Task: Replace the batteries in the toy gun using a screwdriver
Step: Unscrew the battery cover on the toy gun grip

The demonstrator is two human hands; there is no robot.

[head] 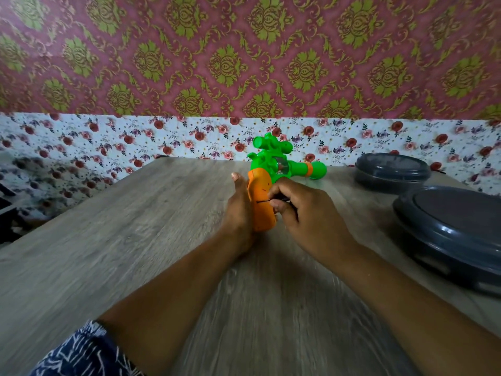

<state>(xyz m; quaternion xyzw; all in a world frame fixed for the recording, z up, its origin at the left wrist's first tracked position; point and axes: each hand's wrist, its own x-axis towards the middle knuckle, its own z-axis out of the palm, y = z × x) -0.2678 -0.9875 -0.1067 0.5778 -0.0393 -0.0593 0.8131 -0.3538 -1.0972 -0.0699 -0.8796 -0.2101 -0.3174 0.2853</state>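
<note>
A green toy gun (pixel 273 162) with an orange grip (pixel 263 207) lies on the wooden table (pixel 135 226), its barrel pointing right. My left hand (pixel 238 213) holds the orange grip from its left side, thumb up along the edge. My right hand (pixel 306 215) pinches a small screwdriver (pixel 267 201). Its thin dark shaft points left, and its tip touches the side of the grip. The handle is hidden in my fingers. No batteries are in sight.
Two dark grey lidded containers stand on the right, one at the back (pixel 391 170) and a larger one nearer (pixel 450 229). A floral cloth (pixel 108 139) and patterned wallpaper rise behind the table's far edge. A dark object (pixel 8 210) sits at the far left.
</note>
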